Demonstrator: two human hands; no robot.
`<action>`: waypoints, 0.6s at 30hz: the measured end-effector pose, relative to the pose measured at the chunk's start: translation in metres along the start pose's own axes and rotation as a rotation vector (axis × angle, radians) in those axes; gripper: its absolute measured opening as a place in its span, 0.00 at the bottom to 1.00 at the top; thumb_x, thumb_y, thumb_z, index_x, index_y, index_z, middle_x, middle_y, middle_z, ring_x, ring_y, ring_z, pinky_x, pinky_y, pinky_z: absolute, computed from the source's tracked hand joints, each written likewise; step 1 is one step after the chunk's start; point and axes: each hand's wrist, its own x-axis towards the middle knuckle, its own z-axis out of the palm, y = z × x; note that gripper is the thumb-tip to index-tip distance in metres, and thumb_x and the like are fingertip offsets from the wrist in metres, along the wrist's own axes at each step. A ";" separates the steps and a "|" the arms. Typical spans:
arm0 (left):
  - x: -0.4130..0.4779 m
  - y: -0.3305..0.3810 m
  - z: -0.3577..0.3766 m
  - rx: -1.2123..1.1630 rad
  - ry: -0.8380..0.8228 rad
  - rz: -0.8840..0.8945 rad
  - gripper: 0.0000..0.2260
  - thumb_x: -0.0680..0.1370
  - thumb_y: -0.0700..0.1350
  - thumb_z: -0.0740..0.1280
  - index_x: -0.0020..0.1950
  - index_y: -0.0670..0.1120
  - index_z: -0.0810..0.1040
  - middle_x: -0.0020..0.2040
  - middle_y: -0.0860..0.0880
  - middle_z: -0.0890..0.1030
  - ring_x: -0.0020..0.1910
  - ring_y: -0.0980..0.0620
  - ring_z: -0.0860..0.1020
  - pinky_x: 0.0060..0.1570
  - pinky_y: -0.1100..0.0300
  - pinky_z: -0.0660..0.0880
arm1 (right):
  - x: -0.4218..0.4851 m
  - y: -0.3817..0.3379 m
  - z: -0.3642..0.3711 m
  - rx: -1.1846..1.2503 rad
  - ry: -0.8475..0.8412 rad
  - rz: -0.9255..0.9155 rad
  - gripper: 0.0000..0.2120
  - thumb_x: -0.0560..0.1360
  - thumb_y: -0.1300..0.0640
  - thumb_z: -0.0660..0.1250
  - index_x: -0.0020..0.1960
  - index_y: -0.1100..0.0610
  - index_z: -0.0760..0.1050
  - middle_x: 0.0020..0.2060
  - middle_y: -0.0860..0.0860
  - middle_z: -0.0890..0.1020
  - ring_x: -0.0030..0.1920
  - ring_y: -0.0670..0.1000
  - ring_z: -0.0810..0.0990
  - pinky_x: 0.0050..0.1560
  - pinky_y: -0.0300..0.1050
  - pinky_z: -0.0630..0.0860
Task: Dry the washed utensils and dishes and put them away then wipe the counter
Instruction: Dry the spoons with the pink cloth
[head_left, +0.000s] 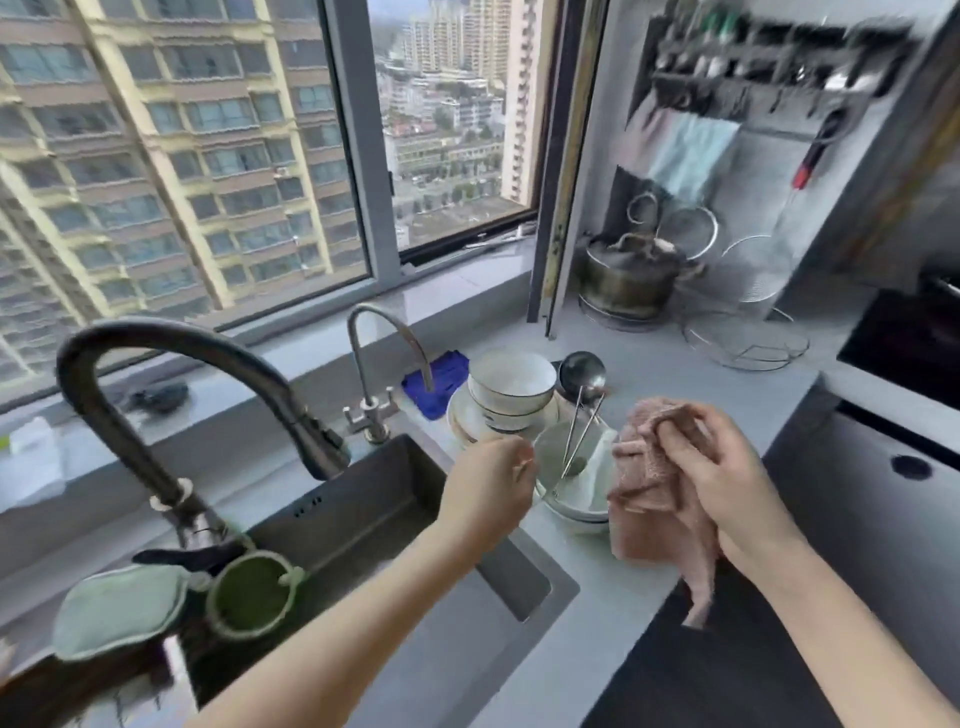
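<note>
My right hand grips a pink cloth above the grey counter, just right of the washed dishes. A pale bowl stands there with metal chopsticks leaning in it. Behind it are a white dark-rimmed bowl stacked on plates and a steel ladle. My left hand hovers at the pale bowl's left rim with its fingers curled; blur hides whether it pinches anything.
The sink lies left, with a black faucet, a smaller steel tap and a blue cloth. A green mitt and strainer sit at the sink's front. A pot, wire rack and wall rack stand behind.
</note>
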 end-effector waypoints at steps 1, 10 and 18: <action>0.009 -0.001 0.019 0.029 -0.046 -0.056 0.09 0.77 0.47 0.62 0.50 0.45 0.80 0.49 0.46 0.83 0.51 0.46 0.79 0.48 0.56 0.74 | 0.007 0.005 -0.014 -0.023 0.034 -0.006 0.09 0.72 0.54 0.70 0.52 0.52 0.76 0.53 0.55 0.83 0.51 0.50 0.82 0.55 0.46 0.78; 0.060 -0.002 0.092 0.163 -0.341 -0.365 0.11 0.77 0.44 0.60 0.55 0.39 0.73 0.52 0.41 0.81 0.52 0.40 0.79 0.50 0.54 0.75 | 0.049 0.037 -0.064 -0.092 0.077 0.034 0.06 0.76 0.60 0.67 0.50 0.50 0.76 0.46 0.51 0.83 0.46 0.49 0.82 0.54 0.49 0.76; 0.076 0.007 0.086 0.261 -0.397 -0.398 0.11 0.74 0.37 0.57 0.50 0.31 0.75 0.48 0.35 0.79 0.52 0.38 0.78 0.44 0.50 0.74 | 0.077 0.048 -0.065 -0.097 0.012 0.039 0.06 0.76 0.59 0.67 0.50 0.49 0.76 0.43 0.51 0.83 0.43 0.48 0.83 0.49 0.46 0.76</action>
